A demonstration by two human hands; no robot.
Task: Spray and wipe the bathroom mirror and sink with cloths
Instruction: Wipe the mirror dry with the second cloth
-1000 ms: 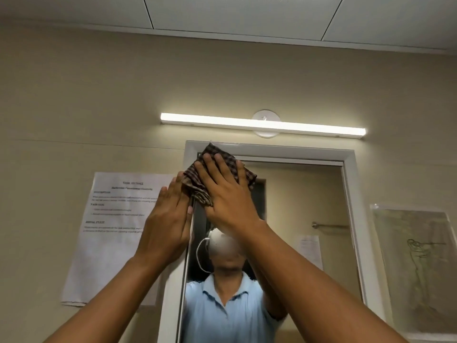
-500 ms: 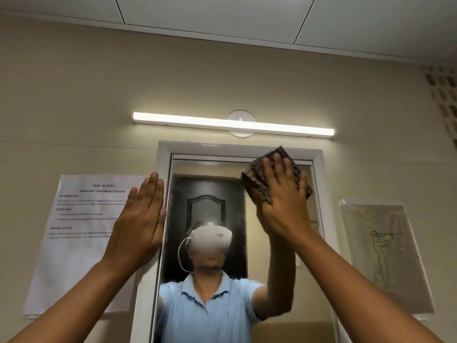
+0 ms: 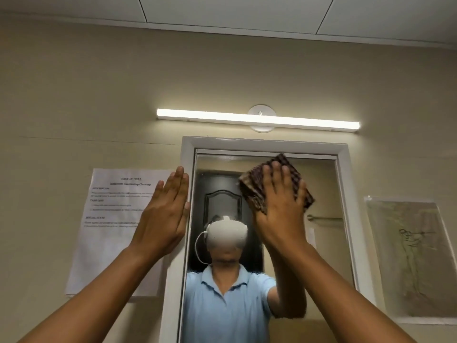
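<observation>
Mirror (image 3: 321, 256): hung upright in a white frame (image 3: 264, 143) on the beige wall, and everything below is placed from it.
Cloth (image 3: 259, 186): dark checked and folded; you had it flat against the upper middle of the mirror glass, its top corner just under the upper edge of the frame.
Right hand (image 3: 279, 209): you held it spread, palm forward and fingers pointing up, pressing the cloth onto the glass; cloth edges showed past your fingertips and on both sides of your hand.
Left hand (image 3: 164, 214): you held it flat with fingers together and pointing up, lying over the mirror's left frame edge; whether it pressed on the frame or the wall beside it cannot be told. It held nothing.
Sink: out of view.
Light bar (image 3: 257, 120): lit, mounted on the wall just above the mirror's top frame.
Printed sheet (image 3: 111, 219): stuck to the wall left of the mirror, partly behind your left hand and forearm.
Drawing (image 3: 410, 258): a faint sketch on a sheet fixed to the wall right of the mirror, apart from the frame.
Reflection: the mirror showed you in a light blue collared shirt with a white headset, a dark door behind you.
</observation>
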